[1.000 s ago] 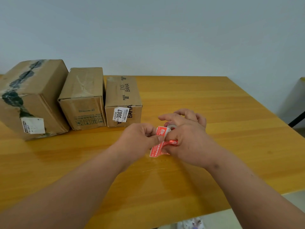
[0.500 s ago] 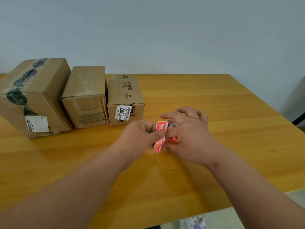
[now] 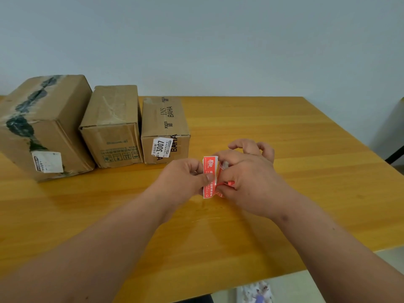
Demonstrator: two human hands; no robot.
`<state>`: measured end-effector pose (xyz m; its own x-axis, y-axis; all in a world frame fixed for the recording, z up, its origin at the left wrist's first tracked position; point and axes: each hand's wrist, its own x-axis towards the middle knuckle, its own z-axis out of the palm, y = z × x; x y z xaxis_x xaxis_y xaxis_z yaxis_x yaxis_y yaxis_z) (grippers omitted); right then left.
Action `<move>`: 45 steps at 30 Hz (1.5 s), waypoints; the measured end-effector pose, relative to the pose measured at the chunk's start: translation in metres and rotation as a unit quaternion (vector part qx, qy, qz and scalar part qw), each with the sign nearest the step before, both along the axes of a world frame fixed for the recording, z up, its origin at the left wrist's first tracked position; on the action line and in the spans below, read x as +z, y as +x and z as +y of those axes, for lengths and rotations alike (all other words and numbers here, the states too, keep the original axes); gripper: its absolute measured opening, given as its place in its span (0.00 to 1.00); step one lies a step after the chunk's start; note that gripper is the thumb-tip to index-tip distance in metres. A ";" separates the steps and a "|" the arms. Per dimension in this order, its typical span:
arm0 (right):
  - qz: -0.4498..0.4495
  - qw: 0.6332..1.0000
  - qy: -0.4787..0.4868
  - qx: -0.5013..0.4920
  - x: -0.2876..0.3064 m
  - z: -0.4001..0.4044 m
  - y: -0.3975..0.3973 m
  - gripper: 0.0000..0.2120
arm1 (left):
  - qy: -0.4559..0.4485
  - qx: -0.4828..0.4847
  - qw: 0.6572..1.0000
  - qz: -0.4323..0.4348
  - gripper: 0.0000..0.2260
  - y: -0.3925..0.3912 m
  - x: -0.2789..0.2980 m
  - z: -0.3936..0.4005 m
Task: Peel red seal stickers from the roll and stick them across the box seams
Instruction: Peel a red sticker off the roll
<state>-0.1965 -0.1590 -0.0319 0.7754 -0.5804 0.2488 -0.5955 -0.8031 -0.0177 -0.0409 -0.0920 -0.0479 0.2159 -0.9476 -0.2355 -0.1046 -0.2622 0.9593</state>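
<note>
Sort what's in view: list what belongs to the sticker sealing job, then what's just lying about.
Job: red seal sticker, pinched by left hand; sticker roll in right hand; three cardboard boxes.

Lying about: wooden table; patterned item on the floor.

Three cardboard boxes (image 3: 113, 125) (packed side by side) block the table's (image 3: 284, 132) left-back; its right stays open.
</note>
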 end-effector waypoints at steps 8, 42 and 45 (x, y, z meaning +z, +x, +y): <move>0.009 1.000 -0.001 -0.013 0.001 0.000 0.001 0.08 | 0.005 0.012 1.000 -0.004 0.05 -0.001 0.003 0.001; -0.039 0.998 -0.028 0.027 -0.006 -0.002 -0.002 0.05 | 0.049 0.055 0.997 0.014 0.04 0.010 -0.005 0.000; -0.043 0.998 -0.022 0.028 -0.007 -0.003 -0.002 0.05 | 0.054 0.069 0.996 0.022 0.04 0.012 -0.006 -0.001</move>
<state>-0.1985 -0.1617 -0.0385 0.7807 -0.5240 0.3405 -0.5476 -0.8362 -0.0313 -0.0292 -0.0929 -0.0535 0.3289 -0.8786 -0.3463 -0.0192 -0.3728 0.9277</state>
